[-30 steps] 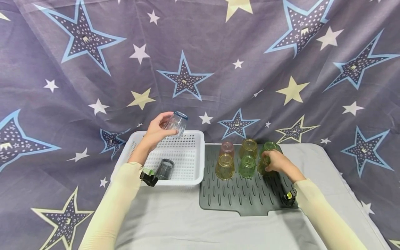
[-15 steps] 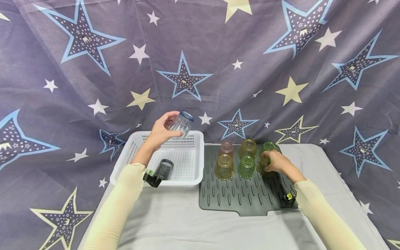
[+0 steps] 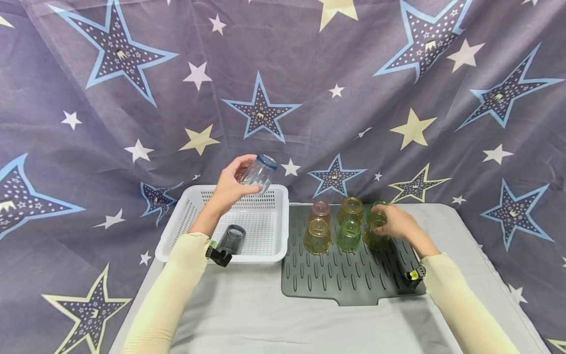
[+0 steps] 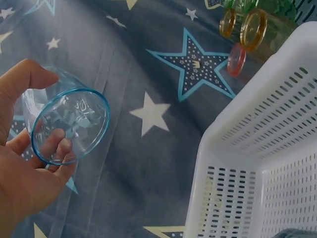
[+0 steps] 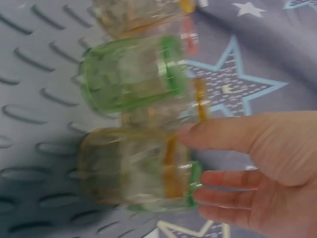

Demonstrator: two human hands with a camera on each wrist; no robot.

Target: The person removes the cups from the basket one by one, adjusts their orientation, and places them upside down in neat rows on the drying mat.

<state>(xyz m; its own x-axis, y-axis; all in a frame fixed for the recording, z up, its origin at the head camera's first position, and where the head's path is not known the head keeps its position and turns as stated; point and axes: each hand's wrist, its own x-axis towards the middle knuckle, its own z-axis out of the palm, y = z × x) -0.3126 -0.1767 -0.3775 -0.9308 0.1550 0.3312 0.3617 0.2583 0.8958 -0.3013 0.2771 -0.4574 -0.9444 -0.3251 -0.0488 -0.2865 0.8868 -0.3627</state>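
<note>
My left hand (image 3: 227,189) holds a clear drinking glass (image 3: 259,173) with a blue ring, tilted in the air above the back of a white basket (image 3: 284,221). In the left wrist view, thumb and fingers curl round the sides of this glass (image 4: 72,124). Over on the dark drying mat (image 3: 318,280), my right hand (image 3: 395,222) hovers by a yellow glass (image 3: 374,240) at the near right. The right wrist view has its fingers nearly straight, thumb close to that yellow glass (image 5: 124,166); contact is unclear. A green glass (image 3: 379,209) stands behind, partly covered by the hand.
A dark grey glass (image 3: 232,239) lies in the basket. Upside down on the mat stand a pink glass (image 3: 320,210), a yellow one (image 3: 317,237), a green one (image 3: 349,237) and an amber one (image 3: 351,211). A star-patterned cloth (image 3: 305,147) hangs behind the table.
My left hand has moved right and slightly up with the clear glass. My right hand has lifted and drawn back a little, its fingers loosening from the yellow glass, which stays on the mat.
</note>
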